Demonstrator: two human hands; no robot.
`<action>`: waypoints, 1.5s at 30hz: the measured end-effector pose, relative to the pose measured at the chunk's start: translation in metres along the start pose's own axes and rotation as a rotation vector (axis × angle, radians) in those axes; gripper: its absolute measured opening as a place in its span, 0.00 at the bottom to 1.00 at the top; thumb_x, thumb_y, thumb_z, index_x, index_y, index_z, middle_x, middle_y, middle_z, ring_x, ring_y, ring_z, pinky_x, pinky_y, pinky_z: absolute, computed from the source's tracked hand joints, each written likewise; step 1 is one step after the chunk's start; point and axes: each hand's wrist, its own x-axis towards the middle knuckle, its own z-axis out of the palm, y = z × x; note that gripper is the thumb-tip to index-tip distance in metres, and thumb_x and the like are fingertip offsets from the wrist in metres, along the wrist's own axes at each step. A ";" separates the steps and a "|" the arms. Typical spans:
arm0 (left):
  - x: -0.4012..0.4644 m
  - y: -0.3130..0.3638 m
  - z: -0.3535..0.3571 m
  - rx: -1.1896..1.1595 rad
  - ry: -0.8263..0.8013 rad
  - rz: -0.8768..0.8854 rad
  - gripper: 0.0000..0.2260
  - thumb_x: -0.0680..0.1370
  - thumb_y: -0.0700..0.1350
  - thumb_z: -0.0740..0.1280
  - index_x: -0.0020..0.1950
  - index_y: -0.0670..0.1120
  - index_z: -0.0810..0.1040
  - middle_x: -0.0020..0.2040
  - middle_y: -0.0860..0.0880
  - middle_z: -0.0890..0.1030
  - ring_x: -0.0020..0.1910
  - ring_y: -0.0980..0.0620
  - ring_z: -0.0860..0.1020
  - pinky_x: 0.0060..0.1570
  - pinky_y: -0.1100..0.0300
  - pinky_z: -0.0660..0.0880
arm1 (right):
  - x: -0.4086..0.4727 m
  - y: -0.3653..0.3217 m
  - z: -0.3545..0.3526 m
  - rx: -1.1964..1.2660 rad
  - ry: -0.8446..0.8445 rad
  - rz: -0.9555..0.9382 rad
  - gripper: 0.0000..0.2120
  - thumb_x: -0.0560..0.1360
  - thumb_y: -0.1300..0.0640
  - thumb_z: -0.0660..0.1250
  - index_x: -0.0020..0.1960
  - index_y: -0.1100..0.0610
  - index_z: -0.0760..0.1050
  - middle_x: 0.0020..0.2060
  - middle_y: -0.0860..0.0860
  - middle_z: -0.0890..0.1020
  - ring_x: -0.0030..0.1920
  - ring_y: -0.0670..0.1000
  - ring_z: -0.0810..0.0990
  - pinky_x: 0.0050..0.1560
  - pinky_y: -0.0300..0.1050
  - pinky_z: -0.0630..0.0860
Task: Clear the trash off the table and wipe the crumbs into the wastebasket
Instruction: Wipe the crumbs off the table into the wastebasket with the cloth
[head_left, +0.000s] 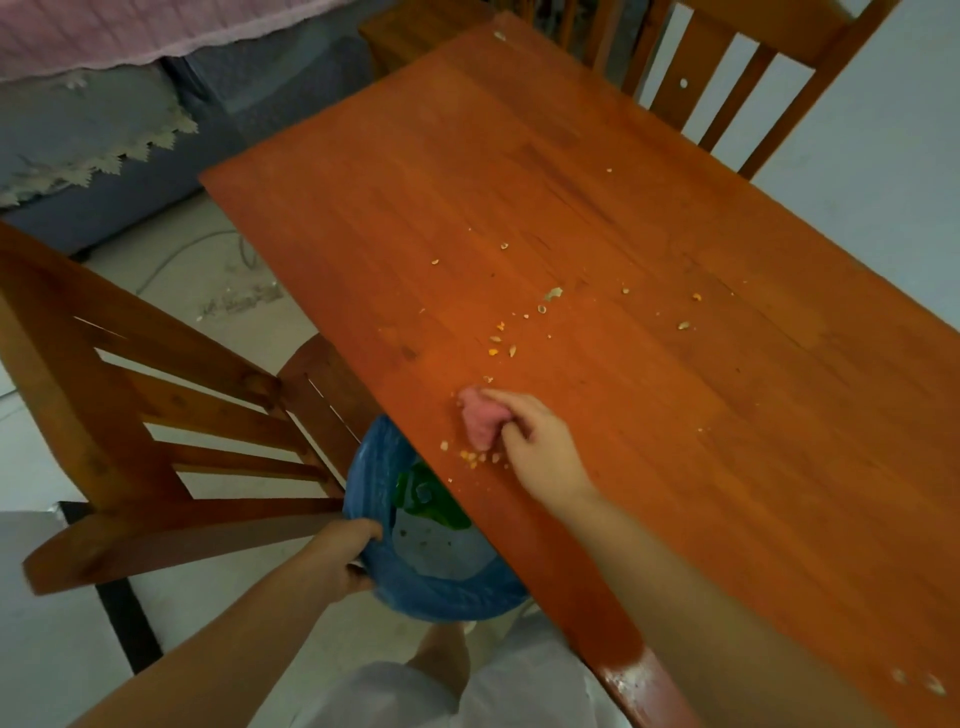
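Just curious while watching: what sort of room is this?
Probably a home dining area: a wooden table strewn with crumbs, wooden slat-back chairs around it, and a lace-trimmed cloth draped nearby.

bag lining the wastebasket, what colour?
Blue; the bag shows in the head view, held at its rim by the left hand.

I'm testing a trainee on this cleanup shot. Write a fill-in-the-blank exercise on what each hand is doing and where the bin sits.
1. The right hand presses a ____ cloth on the table.
2. The left hand grips the rim of the wastebasket, which is lined with a ____ bag.
3. The wastebasket sits just under the table's ____ .
4. Most crumbs lie ____ the cloth, toward the table's middle.

Missing words: pink; blue; edge; beyond
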 end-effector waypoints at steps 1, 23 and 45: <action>0.001 0.000 -0.001 0.003 0.000 0.001 0.20 0.75 0.31 0.59 0.67 0.37 0.67 0.53 0.38 0.75 0.54 0.40 0.74 0.51 0.46 0.76 | 0.015 -0.001 -0.011 0.052 0.058 0.004 0.22 0.73 0.73 0.56 0.61 0.58 0.76 0.54 0.45 0.77 0.56 0.39 0.72 0.62 0.26 0.63; 0.009 0.001 -0.012 0.007 -0.036 -0.022 0.22 0.75 0.31 0.60 0.69 0.37 0.66 0.56 0.38 0.74 0.59 0.38 0.74 0.54 0.46 0.76 | 0.055 0.000 -0.003 -0.220 -0.177 -0.104 0.16 0.74 0.67 0.60 0.56 0.53 0.79 0.53 0.42 0.76 0.58 0.43 0.72 0.64 0.42 0.67; -0.011 -0.050 0.000 -0.073 -0.009 0.054 0.13 0.75 0.31 0.57 0.59 0.37 0.70 0.46 0.40 0.76 0.47 0.40 0.75 0.39 0.48 0.77 | -0.028 0.038 -0.023 -0.175 0.137 0.045 0.21 0.74 0.70 0.59 0.63 0.56 0.74 0.63 0.54 0.76 0.65 0.52 0.72 0.70 0.45 0.64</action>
